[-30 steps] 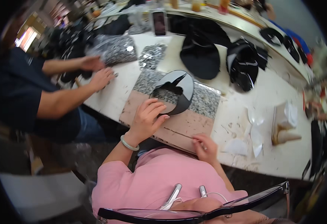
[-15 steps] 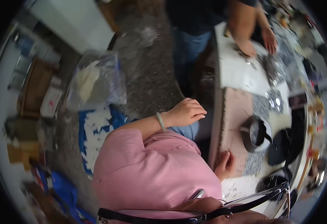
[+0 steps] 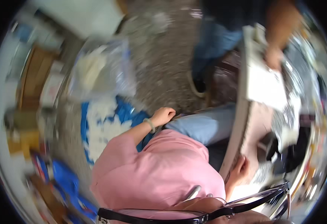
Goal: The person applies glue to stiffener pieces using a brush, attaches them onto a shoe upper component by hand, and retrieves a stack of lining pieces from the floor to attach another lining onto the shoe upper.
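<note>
Beside my jeans-clad thigh [image 3: 204, 125], my left hand [image 3: 163, 116] hangs low at the end of a bent arm, a pale bangle [image 3: 149, 125] round its wrist. Its fingers curl downward, and whatever they close on, if anything, is hidden. My right hand [image 3: 241, 168] rests at the near edge of a pinkish board [image 3: 255, 125] on the white table. Thumb and fingers are curled in; I cannot see what is inside them. Past that hand, a dark round container [image 3: 266, 145] stands on the table, blurred.
Across the table corner a person in dark clothes reaches a hand [image 3: 274, 59] over a white surface [image 3: 268, 87]. Clear plastic packing [image 3: 296, 80] lies beyond. Left of me on the floor are a filled clear bag [image 3: 100, 71] and a blue-and-white sheet [image 3: 107, 121].
My left hand has dropped from in front of my body, down and left to my thigh. The view has turned, so the table appears farther right. My right hand stays at the board's edge.
</note>
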Tool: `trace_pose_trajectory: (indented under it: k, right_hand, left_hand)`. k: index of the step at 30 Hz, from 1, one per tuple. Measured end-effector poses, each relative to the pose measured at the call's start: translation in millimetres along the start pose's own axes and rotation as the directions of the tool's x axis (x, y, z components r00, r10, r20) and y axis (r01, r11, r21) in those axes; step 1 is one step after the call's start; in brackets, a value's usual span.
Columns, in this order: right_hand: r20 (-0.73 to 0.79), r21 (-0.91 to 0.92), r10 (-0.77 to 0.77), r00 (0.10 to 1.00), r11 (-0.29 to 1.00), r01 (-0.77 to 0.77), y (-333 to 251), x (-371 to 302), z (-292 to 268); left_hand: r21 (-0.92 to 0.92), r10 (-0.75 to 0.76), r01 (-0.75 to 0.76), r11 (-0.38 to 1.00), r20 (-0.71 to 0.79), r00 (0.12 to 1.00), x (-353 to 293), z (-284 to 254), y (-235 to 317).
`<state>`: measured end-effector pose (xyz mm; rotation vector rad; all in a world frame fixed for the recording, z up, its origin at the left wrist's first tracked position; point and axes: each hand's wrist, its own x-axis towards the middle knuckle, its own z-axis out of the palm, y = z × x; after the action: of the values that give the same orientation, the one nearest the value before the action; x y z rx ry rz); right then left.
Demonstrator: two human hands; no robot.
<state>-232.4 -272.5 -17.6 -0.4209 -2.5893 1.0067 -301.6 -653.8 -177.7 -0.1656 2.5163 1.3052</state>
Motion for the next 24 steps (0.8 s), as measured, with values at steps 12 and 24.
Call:
trace_pose_trajectory:
  k: [12,24]
  right_hand:
    - [-0.478,0.476,0.578,0.662,0.803,-0.358,-50,-168,7]
    - [-0.212,0.964,0.708,-0.674,0.038,-0.264,-170,-379,202]
  left_hand:
    - [-0.514,0.247,-0.604,0.609,0.847,-0.471,-11,80,296]
    - [-0.789,0.454,-0.532,-0.307,0.37,-0.811,-79,196,299]
